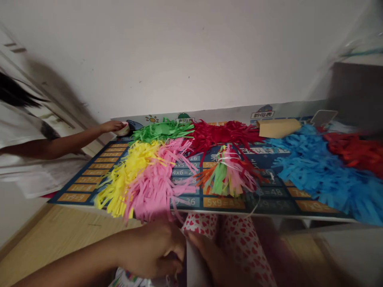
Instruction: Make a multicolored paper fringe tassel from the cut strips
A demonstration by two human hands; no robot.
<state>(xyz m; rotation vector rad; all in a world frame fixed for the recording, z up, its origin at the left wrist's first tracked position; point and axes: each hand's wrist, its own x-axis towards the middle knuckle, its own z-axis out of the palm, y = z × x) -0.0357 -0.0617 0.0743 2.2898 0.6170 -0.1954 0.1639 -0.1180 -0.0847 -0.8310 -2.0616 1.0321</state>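
My left hand [157, 248] is low in the view, below the table's front edge, with its fingers curled in a pinch. Close beside it, my right hand [214, 255] is blurred, its fingers along a pale, flat-sided piece [196, 265] that I cannot identify. What my left fingers hold, if anything, is hidden. Beyond my hands, a multicoloured tissue-paper tassel [229, 171], bound with white string near its top, lies on the table. Fringed paper in pink [155, 179] and yellow [122, 175] spreads to its left.
Green fringe [163, 130], red fringe [224, 133] and a tan block-like piece [279, 128] lie along the back. Blue fringe [326, 171] covers the right side. At left, another person's hand [112, 126] touches a small pale round object [124, 129]. A wall [188, 59] stands behind.
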